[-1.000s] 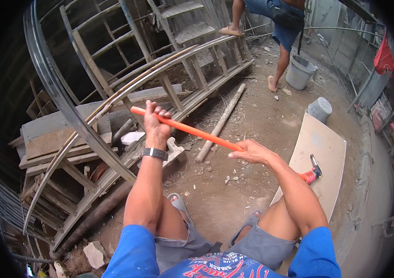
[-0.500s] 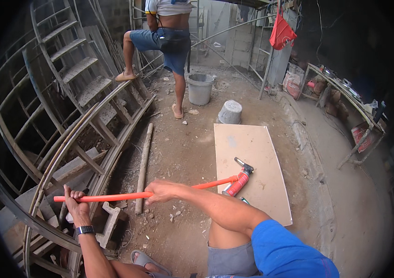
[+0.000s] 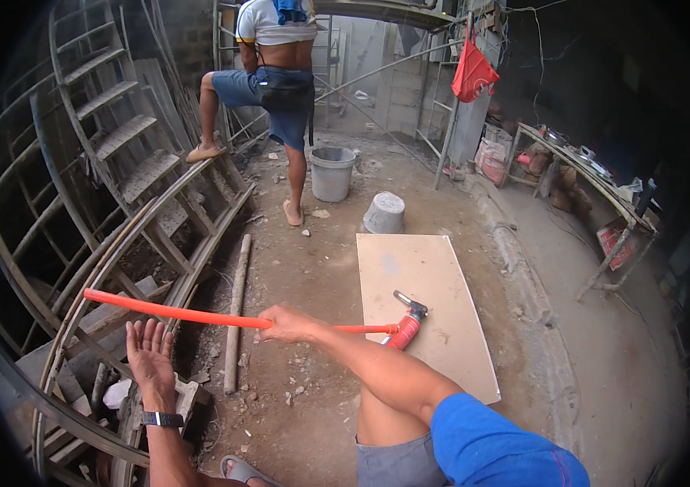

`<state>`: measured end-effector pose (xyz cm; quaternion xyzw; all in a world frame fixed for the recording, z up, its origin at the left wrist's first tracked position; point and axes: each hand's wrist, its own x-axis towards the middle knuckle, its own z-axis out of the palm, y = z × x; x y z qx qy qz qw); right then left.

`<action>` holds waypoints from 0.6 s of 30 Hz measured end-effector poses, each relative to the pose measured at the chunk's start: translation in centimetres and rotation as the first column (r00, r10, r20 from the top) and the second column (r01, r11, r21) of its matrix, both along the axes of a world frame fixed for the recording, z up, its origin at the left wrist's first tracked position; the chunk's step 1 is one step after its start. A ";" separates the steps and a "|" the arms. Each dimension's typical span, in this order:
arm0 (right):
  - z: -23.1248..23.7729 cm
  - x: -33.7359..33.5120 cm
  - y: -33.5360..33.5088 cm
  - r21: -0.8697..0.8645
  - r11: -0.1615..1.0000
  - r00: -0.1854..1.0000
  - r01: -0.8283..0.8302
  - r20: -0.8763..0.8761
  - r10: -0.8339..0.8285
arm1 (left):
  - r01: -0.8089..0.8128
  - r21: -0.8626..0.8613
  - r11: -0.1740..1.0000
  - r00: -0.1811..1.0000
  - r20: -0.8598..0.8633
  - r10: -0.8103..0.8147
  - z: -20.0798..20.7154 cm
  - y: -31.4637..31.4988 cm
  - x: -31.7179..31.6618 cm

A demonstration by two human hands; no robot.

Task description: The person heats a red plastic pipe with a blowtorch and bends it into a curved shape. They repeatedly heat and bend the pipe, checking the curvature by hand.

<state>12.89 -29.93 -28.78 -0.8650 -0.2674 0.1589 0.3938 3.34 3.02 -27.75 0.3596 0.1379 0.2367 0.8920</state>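
A long orange plastic pipe (image 3: pixel 168 312) reaches across in front of me, its left end tilted up. Near its middle, my right hand (image 3: pixel 286 325) is wrapped around it in a closed grip. My left hand (image 3: pixel 151 357) is open, palm up with fingers stretched, just below the pipe's left part and apart from it. A red gas torch with a black head (image 3: pixel 406 321) lies on a tan board (image 3: pixel 442 276) on the ground. The pipe's right end, with a wider socket, is beside the torch; whether they touch I cannot tell.
Metal ladders and a curved frame (image 3: pixel 105 268) line the left side. A wooden pole (image 3: pixel 238 316) lies on the dirt. Ahead stand a grey bucket (image 3: pixel 333 174), an upturned pail (image 3: pixel 384 213) and another person (image 3: pixel 280 105) with one foot raised. A workbench (image 3: pixel 580 166) is at right.
My left hand has let go of the pipe and opened below it. The pipe's left end has risen, while my right hand keeps its grip.
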 end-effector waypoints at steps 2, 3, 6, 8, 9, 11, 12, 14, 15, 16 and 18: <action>-1.0 1.0 -1.4 0.037 0.997 0.996 0.074 0.039 -0.076 | -0.041 0.081 0.996 0.994 -0.101 0.050 -0.6 2.6 0.1; -1.2 1.3 -1.6 0.008 0.993 0.992 0.121 0.026 -0.121 | -0.005 0.211 0.977 0.984 -0.176 0.043 -1.4 4.1 -0.1; -1.1 1.6 -2.1 0.041 0.988 0.989 0.146 0.015 -0.147 | 0.171 0.549 0.818 0.924 -0.378 0.061 -3.8 8.5 -1.1; -0.7 1.7 -1.9 0.069 0.986 0.988 0.153 0.010 -0.154 | 0.342 0.694 0.634 0.860 -0.503 0.087 -6.6 10.8 -1.4; -0.8 1.6 -1.8 0.082 0.984 0.987 0.157 0.004 -0.158 | 0.477 0.704 0.526 0.817 -0.575 0.028 -7.9 11.3 -1.8; -0.6 1.7 -1.6 0.051 0.985 0.986 0.167 0.017 -0.168 | 0.696 0.666 0.268 0.700 -0.712 -0.050 -9.4 11.8 -2.4; -0.7 1.8 -1.6 0.032 0.984 0.984 0.176 0.022 -0.177 | 0.776 0.582 0.242 0.615 -0.783 -0.088 -9.2 11.2 -2.5; -1.1 1.7 -1.5 0.008 0.980 0.976 0.197 0.095 -0.197 | 0.902 0.395 0.176 0.421 -0.894 -0.152 -9.1 9.8 -2.8; -1.2 1.5 -1.1 0.001 0.979 0.971 0.203 0.130 -0.201 | 0.915 0.357 0.186 0.386 -0.910 -0.152 -8.5 9.5 -3.2; -1.2 1.5 -0.8 -0.006 0.981 0.971 0.196 0.140 -0.193 | 0.896 0.396 0.203 0.425 -0.896 -0.130 -8.7 10.0 -3.3; -1.7 1.1 -0.7 -0.019 0.981 0.971 0.194 0.149 -0.189 | 0.858 0.463 0.222 0.491 -0.867 -0.089 -9.0 10.5 -3.5</action>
